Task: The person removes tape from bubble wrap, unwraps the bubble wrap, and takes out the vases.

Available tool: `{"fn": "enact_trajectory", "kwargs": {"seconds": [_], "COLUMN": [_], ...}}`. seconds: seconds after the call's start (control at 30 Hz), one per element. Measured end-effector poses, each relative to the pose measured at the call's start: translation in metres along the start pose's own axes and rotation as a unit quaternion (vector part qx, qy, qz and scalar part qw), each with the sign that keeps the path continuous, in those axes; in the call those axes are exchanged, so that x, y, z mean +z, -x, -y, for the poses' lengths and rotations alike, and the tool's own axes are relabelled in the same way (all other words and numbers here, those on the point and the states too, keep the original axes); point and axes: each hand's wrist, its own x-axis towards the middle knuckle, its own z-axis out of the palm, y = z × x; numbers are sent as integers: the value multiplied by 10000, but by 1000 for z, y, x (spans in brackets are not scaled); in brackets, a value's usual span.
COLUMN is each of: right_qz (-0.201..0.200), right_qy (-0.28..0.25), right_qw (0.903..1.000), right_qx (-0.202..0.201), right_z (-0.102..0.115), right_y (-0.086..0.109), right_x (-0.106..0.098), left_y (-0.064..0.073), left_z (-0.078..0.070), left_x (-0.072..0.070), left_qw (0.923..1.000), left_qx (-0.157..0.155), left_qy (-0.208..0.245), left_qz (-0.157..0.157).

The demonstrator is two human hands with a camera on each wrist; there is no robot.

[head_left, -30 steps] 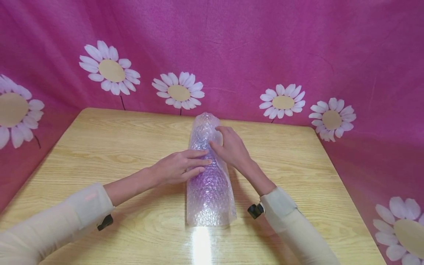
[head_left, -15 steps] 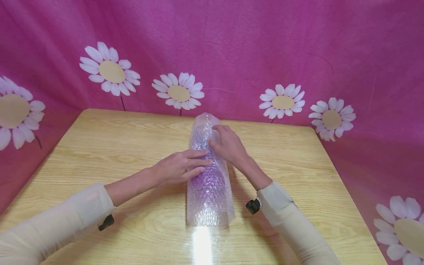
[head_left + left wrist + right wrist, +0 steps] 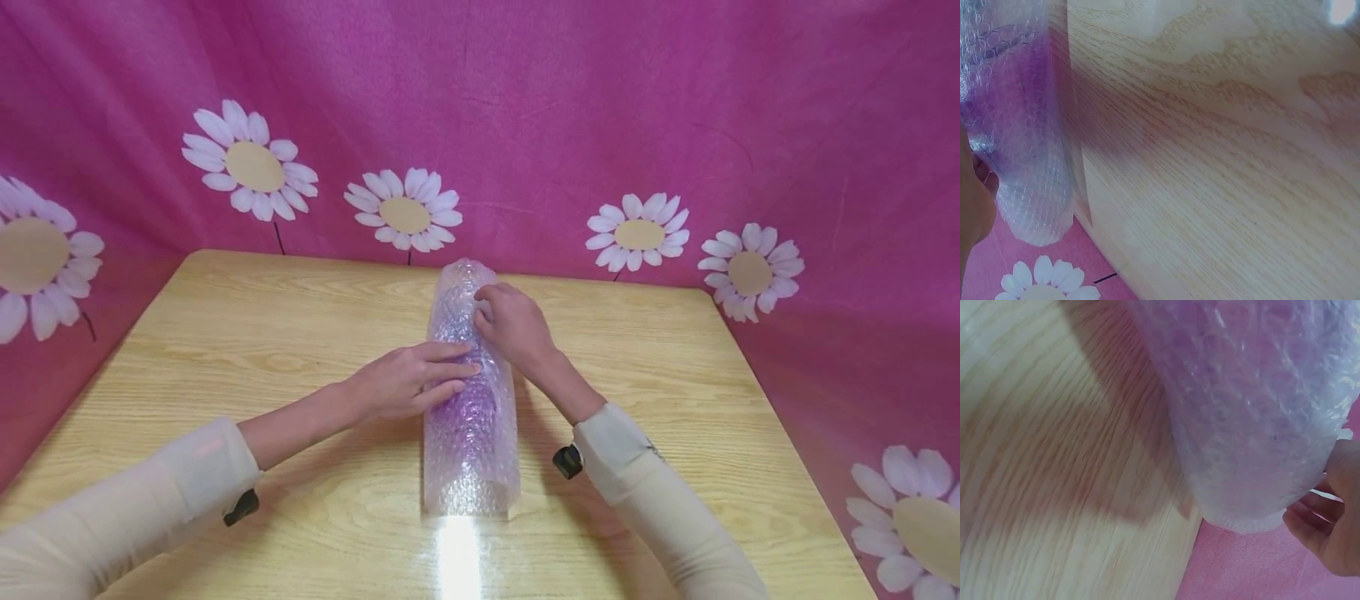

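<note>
A long roll of clear bubble wrap (image 3: 472,492) lies lengthwise on the wooden table, around something purple (image 3: 468,417) that shows blurred through the layers. My left hand (image 3: 412,379) comes from the left and rests on the middle of the roll, fingers straight across its top. Farther along, my right hand (image 3: 517,329) pinches the wrap on the upper right side with curled fingers. In the right wrist view the same right hand (image 3: 1329,515) is close by the far end of the bubble wrap (image 3: 1254,425). The left wrist view has the bubble wrap (image 3: 1035,194) along its left side.
The light wooden table (image 3: 247,325) extends on both sides of the roll. A pink cloth backdrop (image 3: 517,108) with printed white daisies (image 3: 405,212) stands behind the table's far edge and along its sides. Light glares on the tabletop near the front.
My right hand has moved a little left over the roll, bringing the loose right edge of the bubble wrap in against it. My left hand has stayed in place.
</note>
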Motion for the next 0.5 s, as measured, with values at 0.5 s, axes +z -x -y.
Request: {"fn": "enact_trajectory", "kwargs": {"seconds": [0.5], "right_qz": [-253], "right_qy": [780], "right_qw": [9924], "right_qx": [-916], "right_z": [-4], "right_y": [-6], "right_x": [5], "left_y": [0], "left_z": [0], "left_x": [0], "left_qw": [9998], "left_qx": [126], "left_qy": [-73], "left_qz": [-116]}}
